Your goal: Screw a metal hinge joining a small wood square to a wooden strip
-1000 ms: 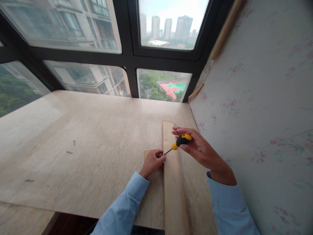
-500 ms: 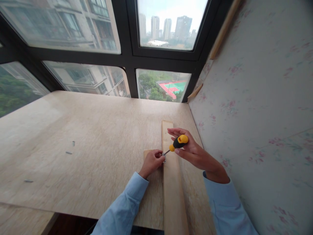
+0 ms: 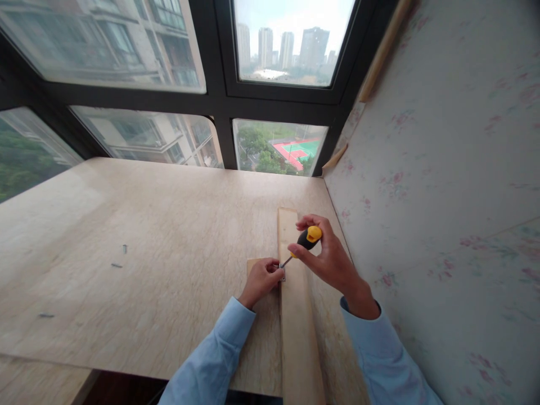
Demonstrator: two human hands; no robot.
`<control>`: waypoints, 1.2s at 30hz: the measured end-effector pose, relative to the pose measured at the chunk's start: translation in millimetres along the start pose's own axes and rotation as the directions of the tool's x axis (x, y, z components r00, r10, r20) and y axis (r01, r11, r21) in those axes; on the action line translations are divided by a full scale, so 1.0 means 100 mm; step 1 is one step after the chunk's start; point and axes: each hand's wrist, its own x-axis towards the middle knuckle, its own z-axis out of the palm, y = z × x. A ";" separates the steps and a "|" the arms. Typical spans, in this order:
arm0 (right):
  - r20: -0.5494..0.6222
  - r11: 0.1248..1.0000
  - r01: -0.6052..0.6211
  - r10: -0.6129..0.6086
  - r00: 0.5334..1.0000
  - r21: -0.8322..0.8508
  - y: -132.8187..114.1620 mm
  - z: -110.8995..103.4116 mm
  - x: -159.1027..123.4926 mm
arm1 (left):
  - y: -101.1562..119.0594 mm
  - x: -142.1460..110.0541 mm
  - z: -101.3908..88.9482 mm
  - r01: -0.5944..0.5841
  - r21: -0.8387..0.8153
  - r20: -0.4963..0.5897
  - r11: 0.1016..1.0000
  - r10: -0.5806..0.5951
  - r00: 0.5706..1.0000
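Note:
A yellow-and-black screwdriver (image 3: pixel 309 238) is in my right hand (image 3: pixel 327 256), the thumb on its near side and the fingers curled around the far side. Its thin shaft slants down and left to a small metal bracket (image 3: pixel 283 276) at the left edge of a long wooden board (image 3: pixel 297 332). My left hand (image 3: pixel 264 279) is closed, thumb and fingertips pinching the bracket beside the screwdriver tip. Those fingertips hide most of the bracket and whatever the tip meets. A second, shorter wooden piece (image 3: pixel 251 264) shows partly behind my left hand, against the board.
Several screws lie on the marbled tabletop to the left: one screw (image 3: pixel 125 248) upper, another screw (image 3: pixel 116 265) just below, and a third screw (image 3: pixel 46 315) near the front. A papered wall (image 3: pixel 422 225) rises close on the right. Dark-framed windows (image 3: pixel 278 104) stand behind the tabletop (image 3: pixel 169 225).
My right hand has closed from spread fingers around the screwdriver handle, its thumb shifting forward and left. The handle has tilted slightly. My left hand stays at the bracket.

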 end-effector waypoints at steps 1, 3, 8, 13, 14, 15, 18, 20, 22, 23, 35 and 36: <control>0.059 0.992 0.027 -0.035 0.998 0.121 0.00 -0.01 -0.01 | 0.00 0.00 0.00 0.002 0.005 -0.003 1.000 -0.002 1.000; 0.188 0.943 0.029 -0.096 0.977 0.333 0.00 -0.06 -0.04 | 0.00 0.00 0.00 -0.001 0.019 -0.003 1.000 0.001 1.000; 0.319 0.932 -0.060 -0.062 0.946 0.358 -0.04 -0.21 -0.02 | 0.00 0.01 -0.01 -0.006 0.019 -0.007 1.000 0.006 1.000; -0.098 0.974 -0.164 0.150 0.984 -0.158 -0.03 -0.14 0.04 | 0.01 0.00 -0.01 0.001 -0.010 0.007 1.000 -0.001 1.000; -0.121 0.969 -0.173 0.154 0.981 -0.173 -0.01 -0.12 0.04 | 0.01 -0.01 0.00 0.003 -0.016 0.010 1.000 -0.003 1.000; -0.096 0.978 -0.157 0.145 0.985 -0.137 0.01 -0.10 0.03 | 0.02 -0.01 0.00 0.005 -0.022 0.011 1.000 -0.005 1.000; 0.099 0.989 -0.039 0.025 0.995 0.140 0.06 -0.12 0.00 | 0.03 -0.02 0.00 0.010 -0.030 0.007 1.000 -0.010 1.000; 0.196 0.950 0.000 -0.064 0.978 0.313 0.06 -0.18 -0.03 | 0.03 -0.02 0.00 0.013 -0.024 0.000 1.000 -0.013 1.000; 0.260 0.924 -0.013 -0.094 0.961 0.382 0.05 -0.26 -0.04 | 0.02 -0.02 0.00 0.017 -0.020 -0.007 1.000 -0.017 1.000; 0.281 0.926 -0.027 -0.087 0.956 0.377 0.03 -0.29 -0.04 | 0.02 -0.01 0.00 0.019 -0.020 -0.008 1.000 -0.020 1.000; 0.115 0.998 -0.034 0.028 0.993 0.058 0.05 -0.18 -0.02 | 0.04 -0.02 0.00 0.020 -0.035 0.020 0.999 -0.019 1.000; 0.178 0.990 -0.016 -0.009 0.984 0.140 0.06 -0.21 -0.04 | 0.04 -0.02 0.00 0.020 -0.037 0.018 0.999 -0.019 1.000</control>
